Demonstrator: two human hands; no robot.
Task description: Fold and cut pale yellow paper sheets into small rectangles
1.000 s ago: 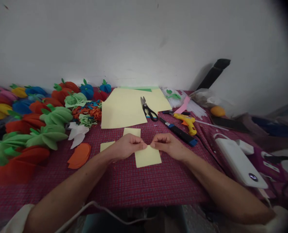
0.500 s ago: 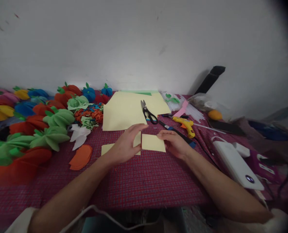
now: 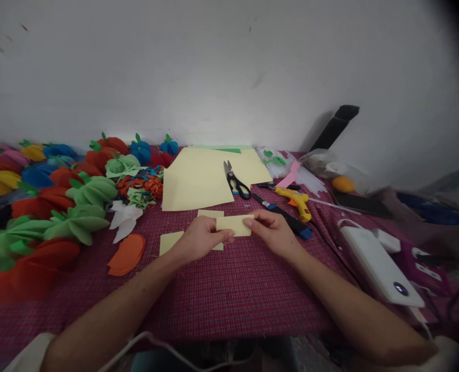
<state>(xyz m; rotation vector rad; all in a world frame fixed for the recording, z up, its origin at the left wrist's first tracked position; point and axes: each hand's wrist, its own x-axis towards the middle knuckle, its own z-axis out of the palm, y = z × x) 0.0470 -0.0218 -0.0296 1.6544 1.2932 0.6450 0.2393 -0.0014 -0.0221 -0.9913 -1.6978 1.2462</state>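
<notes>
A small pale yellow paper piece (image 3: 235, 226) is held above the table between my two hands. My left hand (image 3: 204, 238) pinches its left end, thumb in front. My right hand (image 3: 272, 231) grips the right end between thumb and fingers. Below and left of it, more pale yellow paper pieces (image 3: 170, 243) lie on the checked cloth, partly covered by my left hand. Behind my hands rest large pale yellow sheets (image 3: 194, 178), with black-handled scissors (image 3: 237, 181) lying on them, blades pointing away.
Paper pumpkins (image 3: 92, 189) in several colours crowd the left side, near paper scraps (image 3: 146, 184) and an orange cutout (image 3: 127, 254). To the right lie a utility knife (image 3: 287, 219), a yellow glue gun (image 3: 297, 199), a white power bank (image 3: 380, 263) and a purple power strip (image 3: 418, 266).
My left hand has moved right and closed on the paper piece's left end. The paper has shifted slightly left and up and now looks narrower in height. My right hand still holds it.
</notes>
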